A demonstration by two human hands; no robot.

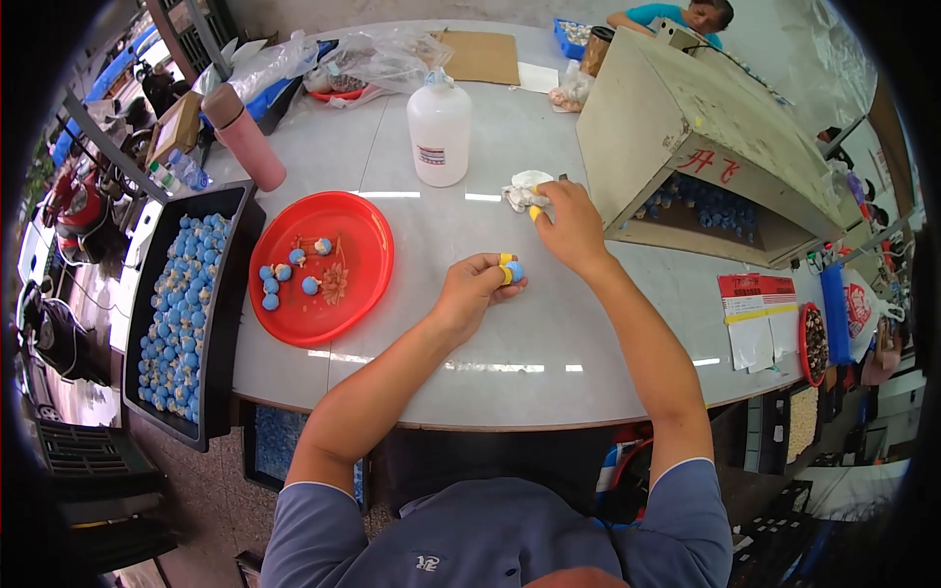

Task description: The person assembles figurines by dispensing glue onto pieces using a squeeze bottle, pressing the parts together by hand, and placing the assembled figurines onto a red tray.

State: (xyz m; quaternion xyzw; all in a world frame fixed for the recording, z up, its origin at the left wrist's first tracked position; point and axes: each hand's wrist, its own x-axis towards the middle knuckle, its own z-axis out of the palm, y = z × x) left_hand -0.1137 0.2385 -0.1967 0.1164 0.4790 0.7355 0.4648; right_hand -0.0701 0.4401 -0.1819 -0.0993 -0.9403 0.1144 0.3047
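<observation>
My left hand (473, 291) rests on the white table (510, 323) and pinches a small blue ball piece (514, 270) between yellow-capped fingertips. My right hand (567, 223) reaches farther back and touches a crumpled white cloth (523, 188) with a yellow-capped finger. A red round plate (365, 257) to the left of my left hand carries several blue ball pieces (286, 276) and a small orange-brown bit. Whether my right hand grips the cloth is not clear.
A black tray (233, 323) full of blue pieces hangs off the table's left edge. A white plastic bottle (438, 129), a pink flask (247, 136), plastic bags and cardboard stand at the back. A beige box machine (686, 137) sits right, another person behind it.
</observation>
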